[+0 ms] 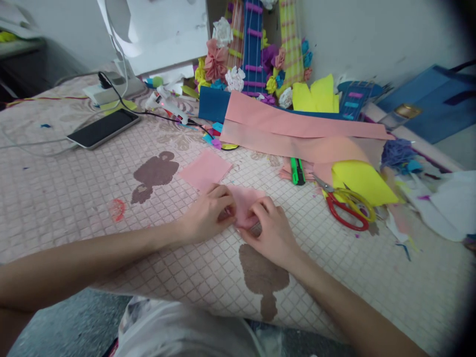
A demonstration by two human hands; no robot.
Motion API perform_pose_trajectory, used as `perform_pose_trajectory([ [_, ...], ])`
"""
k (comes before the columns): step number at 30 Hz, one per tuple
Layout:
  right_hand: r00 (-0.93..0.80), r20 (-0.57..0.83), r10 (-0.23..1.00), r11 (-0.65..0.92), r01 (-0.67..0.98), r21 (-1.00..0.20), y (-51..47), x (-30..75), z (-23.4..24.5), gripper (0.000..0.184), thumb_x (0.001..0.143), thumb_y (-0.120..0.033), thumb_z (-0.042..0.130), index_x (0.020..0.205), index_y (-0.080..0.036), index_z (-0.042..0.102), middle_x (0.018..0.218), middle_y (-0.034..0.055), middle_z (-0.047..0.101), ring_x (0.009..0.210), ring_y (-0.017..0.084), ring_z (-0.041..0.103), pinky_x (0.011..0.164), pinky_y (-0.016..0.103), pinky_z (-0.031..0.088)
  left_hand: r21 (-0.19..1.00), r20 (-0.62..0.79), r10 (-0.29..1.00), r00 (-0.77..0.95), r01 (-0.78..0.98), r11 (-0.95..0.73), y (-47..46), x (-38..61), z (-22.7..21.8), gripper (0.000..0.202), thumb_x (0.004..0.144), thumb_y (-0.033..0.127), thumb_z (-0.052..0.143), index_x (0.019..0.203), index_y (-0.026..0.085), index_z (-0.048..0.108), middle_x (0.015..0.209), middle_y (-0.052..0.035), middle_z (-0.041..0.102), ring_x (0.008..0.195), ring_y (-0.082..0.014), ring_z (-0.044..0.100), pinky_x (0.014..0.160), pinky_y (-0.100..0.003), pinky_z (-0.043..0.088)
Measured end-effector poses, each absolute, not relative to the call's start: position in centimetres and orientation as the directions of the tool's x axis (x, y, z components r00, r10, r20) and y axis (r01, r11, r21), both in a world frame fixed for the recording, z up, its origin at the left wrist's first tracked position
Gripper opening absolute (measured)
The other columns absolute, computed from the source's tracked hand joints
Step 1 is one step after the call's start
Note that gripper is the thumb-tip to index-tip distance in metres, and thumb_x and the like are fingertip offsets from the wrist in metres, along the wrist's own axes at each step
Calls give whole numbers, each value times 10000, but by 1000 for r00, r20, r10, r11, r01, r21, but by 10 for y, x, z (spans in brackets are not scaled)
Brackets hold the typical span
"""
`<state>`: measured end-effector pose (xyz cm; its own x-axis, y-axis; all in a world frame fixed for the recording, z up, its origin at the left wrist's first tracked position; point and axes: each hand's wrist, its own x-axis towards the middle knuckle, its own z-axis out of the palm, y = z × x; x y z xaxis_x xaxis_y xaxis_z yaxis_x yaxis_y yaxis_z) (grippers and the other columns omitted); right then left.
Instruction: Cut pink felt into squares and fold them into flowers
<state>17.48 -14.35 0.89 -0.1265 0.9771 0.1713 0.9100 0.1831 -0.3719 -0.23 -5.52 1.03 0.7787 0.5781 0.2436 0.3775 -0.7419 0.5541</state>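
A small piece of pink paper (243,198) lies between my hands, its near edge bunched or folded. My left hand (211,210) pinches that edge from the left, fingers bent toward the thumb. From the right, my right hand (273,228) grips the same edge between thumb and fingers. The fingertips of both hands almost meet there, and the fold under them is partly hidden. Just beyond my left hand, a flat pink square of paper (206,170) rests on the tablecloth (178,267).
Scissors (347,208) and a green cutter (297,171) lie to the right, near pink paper strips (305,119) and yellow paper (362,183). A phone (104,128), a glue gun (169,105) and a power strip (113,89) are at the left back. Paper flowers (216,60) stand behind.
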Motion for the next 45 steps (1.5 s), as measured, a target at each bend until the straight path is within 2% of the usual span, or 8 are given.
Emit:
perform_pose_trajectory([
  [5, -130, 176, 976, 189, 905, -380, -144, 176, 10, 208, 750, -341, 638, 853, -202, 521, 940, 79, 507, 869, 243, 524, 727, 390, 418, 504, 353, 622, 698, 419, -756, -47, -8, 11, 54, 788, 132, 559, 823, 158, 590, 929, -67, 563, 942, -207, 486, 829, -356, 433],
  [8, -136, 188, 973, 201, 900, -387, -143, 176, 10, 218, 761, -354, 629, 878, -206, 521, 929, 73, 512, 879, 245, 522, 723, 389, 412, 494, 409, 558, 722, 339, -801, -55, -7, 15, 117, 830, 106, 506, 867, 170, 597, 944, -59, 587, 923, -189, 505, 840, -359, 425],
  [14, -135, 152, 979, 184, 903, -387, -143, 176, 9, 200, 714, -282, 647, 817, -209, 491, 897, 44, 492, 825, 218, 512, 710, 380, 405, 716, 277, 319, 906, 27, -698, -70, 5, 14, 176, 899, 105, 414, 938, 138, 583, 970, -83, 592, 896, -145, 562, 794, -272, 469],
  [22, -199, 103, 975, 217, 722, -657, -143, 202, 18, 210, 810, -176, 568, 992, -226, 476, 970, 45, 482, 814, 166, 522, 692, 314, 473, 793, 198, 383, 902, 82, -604, -65, 9, 8, 110, 846, 70, 474, 864, 142, 555, 830, -31, 580, 780, -122, 543, 711, -248, 449],
  [29, -32, 163, 986, 123, 803, -583, -138, 204, 6, 145, 807, -138, 529, 902, -222, 461, 880, 30, 469, 737, 167, 524, 656, 327, 471, 754, 230, 369, 900, 75, -652, -67, 9, 8, 113, 854, 80, 434, 864, 145, 525, 842, -42, 562, 801, -132, 521, 722, -258, 439],
  [37, -27, 264, 964, 204, 713, -671, -142, 210, 14, 82, 829, -145, 518, 857, -223, 520, 800, 9, 533, 687, 147, 526, 608, 290, 453, 732, 148, 425, 893, 190, -654, -59, 16, 12, 111, 808, 73, 453, 824, 147, 535, 800, -22, 589, 728, -124, 539, 654, -238, 430],
  [41, -311, 385, 869, 494, 594, -635, -152, 198, 18, 79, 845, -159, 529, 868, -229, 558, 823, 19, 596, 790, 167, 562, 713, 333, 487, 739, 93, 434, 896, 229, -634, -53, 19, 16, 190, 836, 55, 394, 800, 142, 559, 761, -5, 622, 684, -108, 549, 654, -232, 429],
  [45, -566, 302, 767, 617, 521, -590, -155, 193, 16, 192, 857, -162, 515, 1004, -237, 611, 978, 51, 660, 994, 204, 575, 876, 422, 477, 715, 104, 424, 900, 228, -661, -52, 20, 15, 170, 832, 81, 427, 861, 129, 587, 822, -35, 642, 740, -128, 574, 688, -260, 451],
])
